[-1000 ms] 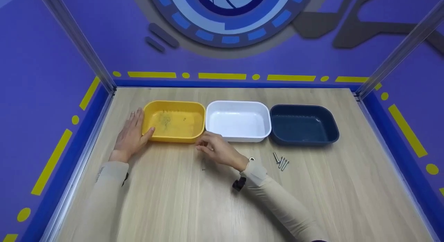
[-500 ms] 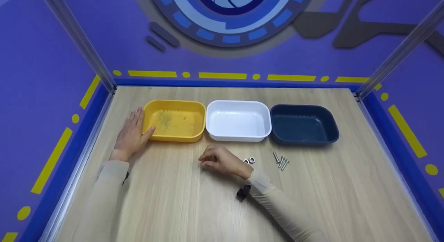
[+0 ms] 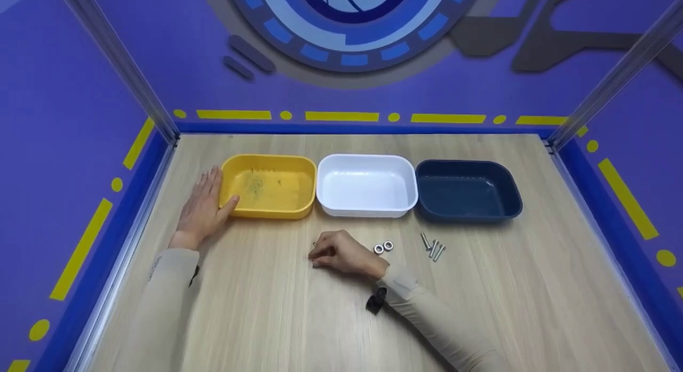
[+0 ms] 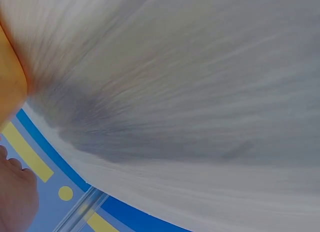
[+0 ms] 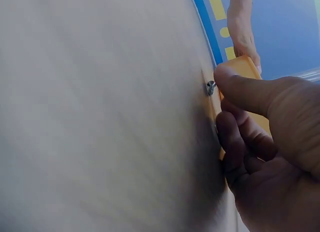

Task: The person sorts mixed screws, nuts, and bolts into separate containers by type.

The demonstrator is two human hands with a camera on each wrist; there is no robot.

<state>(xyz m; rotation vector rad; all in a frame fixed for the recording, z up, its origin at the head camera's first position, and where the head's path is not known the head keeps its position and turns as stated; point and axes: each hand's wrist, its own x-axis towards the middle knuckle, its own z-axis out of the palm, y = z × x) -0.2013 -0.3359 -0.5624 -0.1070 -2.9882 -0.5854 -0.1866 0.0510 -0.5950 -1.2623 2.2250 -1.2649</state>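
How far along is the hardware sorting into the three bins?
Early. Yellow bin shows only small specks; white bin and dark blue bin look empty. In hand: right hand curls at a small screw on the table; left hand rests against the yellow bin. Left: two nuts and three bolts.
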